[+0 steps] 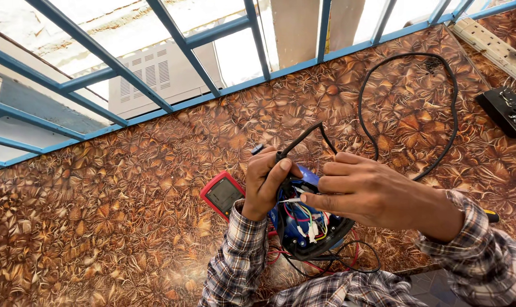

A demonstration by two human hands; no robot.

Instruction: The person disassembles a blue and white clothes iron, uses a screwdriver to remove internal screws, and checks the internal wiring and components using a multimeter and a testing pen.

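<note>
Both plaid-sleeved forearms meet at centre: the left hand curled in a tight grip, the right hand pinching with its fingers.

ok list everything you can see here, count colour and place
opened device: one, blue and black shell with coloured wires showing inside, held between both hands above the table's near edge
power cord: one, black, looping across the table from the device toward the far right
meter: one, red with a grey screen, flat on the table left of the hands
black block: one, with metal parts on top, far right edge
table: one, brown leaf-patterned top
window bars: several, blue, beyond the table
left hand: grip around the cord where it enters the device
right hand: fingertips pinching a wire inside
</note>
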